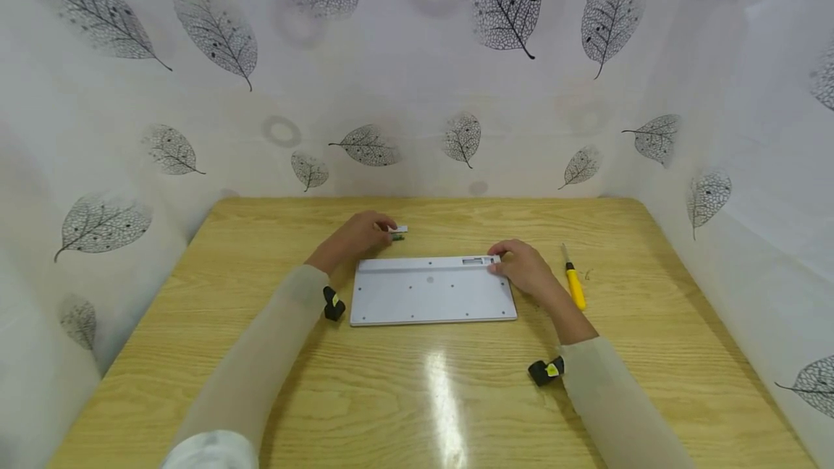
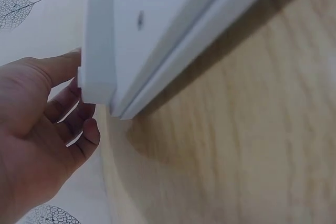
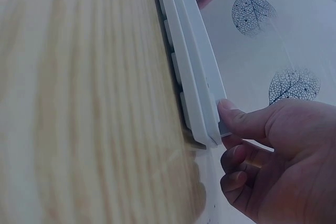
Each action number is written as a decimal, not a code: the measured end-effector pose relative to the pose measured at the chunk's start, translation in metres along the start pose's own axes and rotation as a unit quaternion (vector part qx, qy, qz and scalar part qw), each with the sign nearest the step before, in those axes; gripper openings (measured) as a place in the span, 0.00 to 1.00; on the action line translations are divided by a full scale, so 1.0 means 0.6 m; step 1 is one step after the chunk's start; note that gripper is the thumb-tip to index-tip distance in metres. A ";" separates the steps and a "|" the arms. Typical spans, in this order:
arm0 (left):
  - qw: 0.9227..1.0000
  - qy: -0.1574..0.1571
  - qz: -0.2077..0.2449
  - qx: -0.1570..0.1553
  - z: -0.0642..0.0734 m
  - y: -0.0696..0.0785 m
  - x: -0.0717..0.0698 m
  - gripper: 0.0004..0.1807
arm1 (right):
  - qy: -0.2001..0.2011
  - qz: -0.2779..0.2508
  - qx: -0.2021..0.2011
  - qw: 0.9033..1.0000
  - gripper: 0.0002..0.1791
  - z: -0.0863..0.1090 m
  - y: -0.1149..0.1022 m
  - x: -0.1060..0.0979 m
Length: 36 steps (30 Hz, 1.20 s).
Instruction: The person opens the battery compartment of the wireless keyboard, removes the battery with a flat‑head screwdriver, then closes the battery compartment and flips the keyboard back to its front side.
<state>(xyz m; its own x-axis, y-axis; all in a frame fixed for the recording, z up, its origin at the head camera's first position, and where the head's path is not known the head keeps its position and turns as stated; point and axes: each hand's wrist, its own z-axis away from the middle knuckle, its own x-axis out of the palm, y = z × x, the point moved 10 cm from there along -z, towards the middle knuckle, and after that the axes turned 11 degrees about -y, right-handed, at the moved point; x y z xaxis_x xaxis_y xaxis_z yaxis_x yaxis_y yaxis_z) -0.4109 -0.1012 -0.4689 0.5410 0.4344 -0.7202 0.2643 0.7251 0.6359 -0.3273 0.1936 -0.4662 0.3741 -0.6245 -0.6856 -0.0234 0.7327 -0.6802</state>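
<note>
A white keyboard [image 1: 417, 295] lies with its screwed underside up; its keys face the table. Near its far right corner is an uncovered battery slot [image 1: 472, 261]. My right hand [image 1: 524, 266] pinches that corner, thumb on the underside and fingers curled below the edge [image 3: 223, 119]. Beyond the far edge, my left hand [image 1: 358, 234] pinches one end of a small white battery cover [image 1: 401, 229]. A small green battery [image 1: 397, 237] lies right beside those fingers. In the left wrist view the keyboard's end [image 2: 100, 90] partly hides the fingertips.
A screwdriver with a yellow handle [image 1: 575, 288] lies on the wooden table [image 1: 365, 389], right of the keyboard. White leaf-print curtains [image 1: 404, 78] stand behind the table and along both sides. Each wrist wears a small black camera [image 1: 546, 370].
</note>
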 end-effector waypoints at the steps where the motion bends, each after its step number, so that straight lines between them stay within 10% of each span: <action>1: 1.000 0.003 0.002 0.001 -0.001 0.001 -0.004 0.16 | 0.001 -0.001 -0.002 1.000 0.14 0.000 -0.001 0.000; 36: 0.999 -0.020 -0.032 -0.017 -0.047 -0.002 -0.019 0.12 | 0.003 -0.005 -0.002 1.000 0.15 0.003 -0.003 0.000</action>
<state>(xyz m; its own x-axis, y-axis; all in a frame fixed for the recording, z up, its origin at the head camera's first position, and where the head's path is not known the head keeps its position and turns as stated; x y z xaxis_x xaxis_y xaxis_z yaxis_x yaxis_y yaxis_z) -0.4400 -0.0919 -0.4690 0.5557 0.3657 -0.7467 0.2729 0.7681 0.5793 -0.3254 0.1925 -0.4643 0.3693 -0.6333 -0.6801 -0.0239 0.7251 -0.6882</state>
